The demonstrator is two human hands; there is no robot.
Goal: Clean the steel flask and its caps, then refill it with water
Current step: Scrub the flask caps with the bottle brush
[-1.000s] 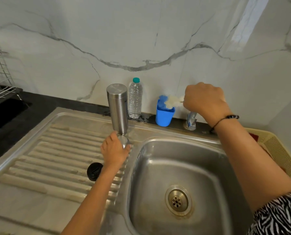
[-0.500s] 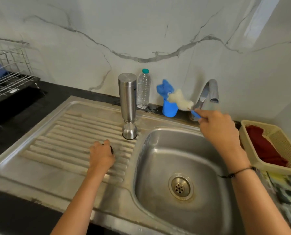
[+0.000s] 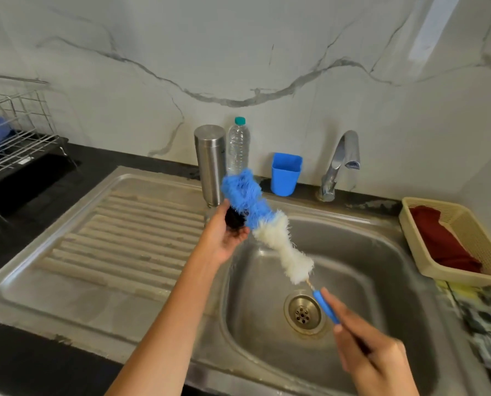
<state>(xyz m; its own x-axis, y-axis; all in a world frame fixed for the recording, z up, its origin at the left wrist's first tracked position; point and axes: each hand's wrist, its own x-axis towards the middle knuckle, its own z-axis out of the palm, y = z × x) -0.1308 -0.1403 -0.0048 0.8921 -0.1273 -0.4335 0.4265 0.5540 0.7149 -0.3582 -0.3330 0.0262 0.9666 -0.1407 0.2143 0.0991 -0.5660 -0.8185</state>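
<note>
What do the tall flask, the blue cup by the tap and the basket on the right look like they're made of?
Flask: brushed steel, by its dull grey sheen and soft streaked highlights.
Blue cup: likely plastic, with uniform matte colour and thin walls.
Basket: probably moulded plastic, cream and matte, its walls finely perforated; woven fibre cannot be ruled out.

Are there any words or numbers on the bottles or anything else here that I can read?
None can be read.
Steel flask: a small dark mark near its right edge, too small to read.
Plastic water bottle: no label shows.
Blue cup: plain.
Patterned surface at far right: too blurred to tell.
</note>
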